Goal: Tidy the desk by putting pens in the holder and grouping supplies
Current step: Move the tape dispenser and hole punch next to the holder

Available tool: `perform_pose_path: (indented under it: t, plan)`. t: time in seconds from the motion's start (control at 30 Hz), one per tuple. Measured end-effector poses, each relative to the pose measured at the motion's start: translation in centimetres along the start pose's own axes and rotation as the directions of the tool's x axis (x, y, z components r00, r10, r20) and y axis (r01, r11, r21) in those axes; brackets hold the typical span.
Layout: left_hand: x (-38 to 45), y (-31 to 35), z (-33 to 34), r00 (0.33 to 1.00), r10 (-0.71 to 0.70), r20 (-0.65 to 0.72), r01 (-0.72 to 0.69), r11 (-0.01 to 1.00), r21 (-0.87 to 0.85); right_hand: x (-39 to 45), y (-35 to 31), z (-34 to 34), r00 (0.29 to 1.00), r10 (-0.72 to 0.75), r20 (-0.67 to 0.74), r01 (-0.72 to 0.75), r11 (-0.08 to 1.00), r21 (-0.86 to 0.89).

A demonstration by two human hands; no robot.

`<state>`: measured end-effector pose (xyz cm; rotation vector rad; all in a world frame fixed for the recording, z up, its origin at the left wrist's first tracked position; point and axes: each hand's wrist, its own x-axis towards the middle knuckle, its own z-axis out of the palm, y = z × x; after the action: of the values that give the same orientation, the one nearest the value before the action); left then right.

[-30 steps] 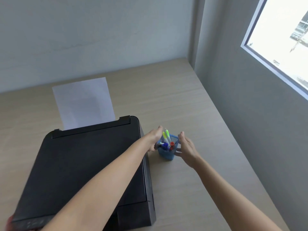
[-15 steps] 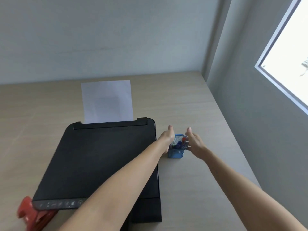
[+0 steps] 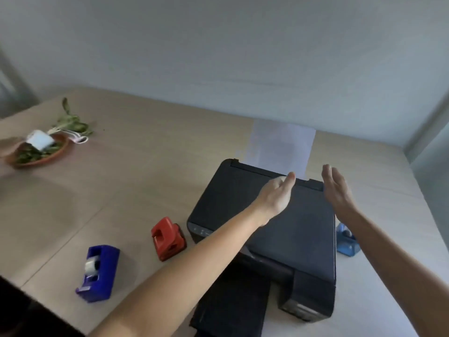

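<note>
Both hands are being held open and empty above the printer (image 3: 264, 222), left hand (image 3: 277, 195) and right hand (image 3: 336, 188) apart, palms facing each other. The pen holder (image 3: 345, 244), cupped half a second earlier, is now being left below and behind the right wrist. The hole punch (image 3: 167, 238) and tape dispenser (image 3: 98, 272) are lying well off to the left, nearer the left arm, dispenser's long axis running roughly toward the person.
</note>
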<state>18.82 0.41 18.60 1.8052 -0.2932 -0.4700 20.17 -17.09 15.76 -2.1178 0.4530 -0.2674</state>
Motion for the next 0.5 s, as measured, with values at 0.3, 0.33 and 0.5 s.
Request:
perform_pose_path:
  t: [0.3,0.33,0.5]
  plan:
    - [-12.4,-13.7,-21.4,0.796,-0.179,-0.578,0.334,0.926,0.174,-7.9,-13.7,18.8,0.903,-0.255,0.346,0.273,0.962,-0.001]
    - [-13.9,-15.7,-23.2,0.755,-0.211,-0.621,0.417,0.885,0.207,-9.0,-14.5,21.0,0.882,-0.266,0.388,0.286,0.958,0.009]
    - [-20.6,-23.5,-28.2,0.474,-0.48,-0.738,0.785,0.611,0.107,-13.4,-14.7,31.4,0.759,-0.226,0.61,0.387,0.911,-0.144]
